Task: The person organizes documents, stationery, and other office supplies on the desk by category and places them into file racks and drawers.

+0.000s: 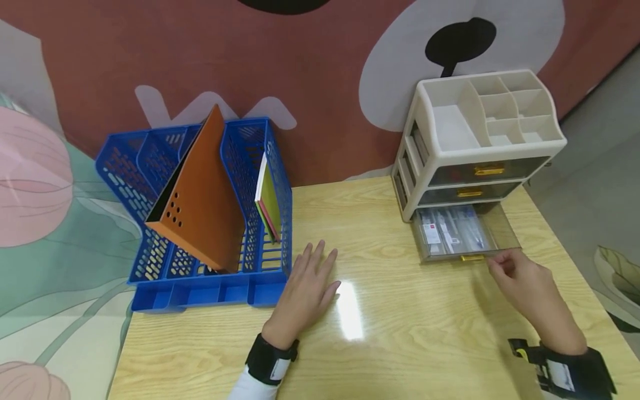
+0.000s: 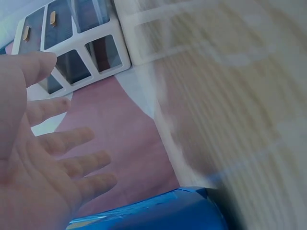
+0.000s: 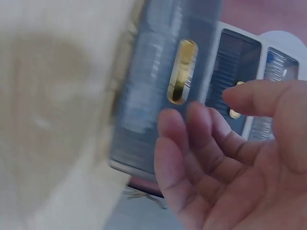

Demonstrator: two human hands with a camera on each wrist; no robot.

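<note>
A beige drawer unit [image 1: 480,139] stands at the table's back right. Its bottom drawer [image 1: 462,232] is pulled out, and pens and small packets lie inside. My right hand [image 1: 520,280] hovers just in front of the drawer's gold handle [image 1: 472,258], fingers relaxed and holding nothing. In the right wrist view the handle [image 3: 181,72] lies just beyond the fingertips [image 3: 175,129]. My left hand [image 1: 307,286] rests flat on the wooden table [image 1: 400,333], fingers spread, beside the blue file rack [image 1: 200,211].
The blue file rack holds an orange folder [image 1: 200,194] and some coloured sheets [image 1: 268,200]. Two upper drawers [image 1: 480,180] of the unit are closed, and its top tray [image 1: 492,111] has several empty compartments. A painted wall rises behind the table.
</note>
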